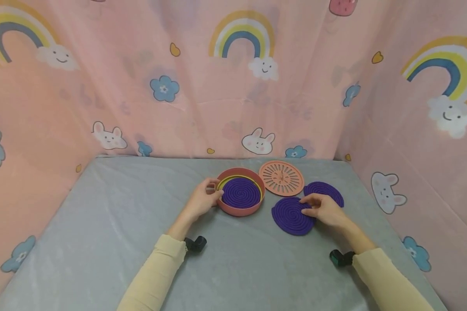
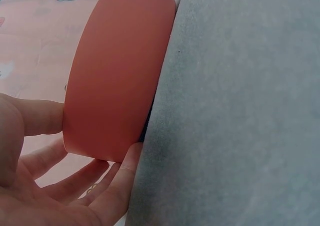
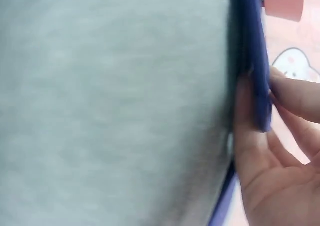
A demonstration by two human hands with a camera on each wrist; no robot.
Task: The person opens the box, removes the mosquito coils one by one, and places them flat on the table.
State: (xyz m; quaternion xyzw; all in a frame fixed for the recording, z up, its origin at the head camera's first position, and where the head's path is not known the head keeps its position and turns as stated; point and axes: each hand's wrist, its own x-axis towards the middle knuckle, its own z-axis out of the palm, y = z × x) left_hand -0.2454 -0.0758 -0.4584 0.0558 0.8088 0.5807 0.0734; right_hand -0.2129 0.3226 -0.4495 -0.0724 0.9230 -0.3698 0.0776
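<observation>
My left hand (image 1: 201, 202) grips the left side of a round coral box (image 1: 239, 212), thumb at the rim and fingers against the outer wall. In the left wrist view, the box's smooth wall (image 2: 115, 71) stands between thumb and fingers. Inside the box lies a purple spiral coaster (image 1: 241, 193) with a yellow rim (image 1: 225, 180) around it. With thumb and fingers, my right hand (image 1: 328, 211) pinches the right edge of a second purple spiral coaster (image 1: 291, 217). The right wrist view shows this coaster (image 3: 256, 51) edge-on.
Behind the held coaster, another purple spiral coaster (image 1: 327, 191) lies partly hidden by my right hand. A slotted round coral lid (image 1: 283, 164) with a small central knob lies right of the box. The grey-covered table (image 1: 257, 268) meets a pink patterned curtain (image 1: 202, 125).
</observation>
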